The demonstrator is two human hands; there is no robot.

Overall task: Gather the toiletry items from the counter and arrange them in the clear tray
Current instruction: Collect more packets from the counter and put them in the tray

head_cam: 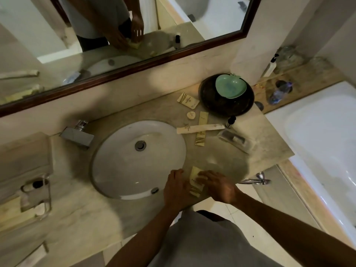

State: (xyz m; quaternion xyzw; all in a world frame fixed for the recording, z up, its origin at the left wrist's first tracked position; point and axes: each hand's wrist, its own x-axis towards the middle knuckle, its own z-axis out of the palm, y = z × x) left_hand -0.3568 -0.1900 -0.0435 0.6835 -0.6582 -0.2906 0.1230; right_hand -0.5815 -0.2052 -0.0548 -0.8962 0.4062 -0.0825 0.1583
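Note:
A cream packet (195, 181) lies at the counter's front edge, just right of the sink. My left hand (174, 187) grips its left side and my right hand (219, 186) presses fingers on its right side. Farther back lie a square cream packet (187, 101), a round soap (191, 115), a long thin packet (200, 128) crossing a narrow upright packet (200, 139), and a small black-capped bottle (230, 121). A clear tray (248, 146) with a dark item inside sits at the right. A second clear tray (48, 197) holding a small bottle sits at the far left.
The white sink (119, 170) with its chrome tap (77, 134) fills the counter's middle. A dark bowl (212, 101) holding a green heart-shaped dish (231, 86) stands at the back right. A bathtub (317, 135) lies beyond the counter's right edge. The mirror (57, 45) hangs behind.

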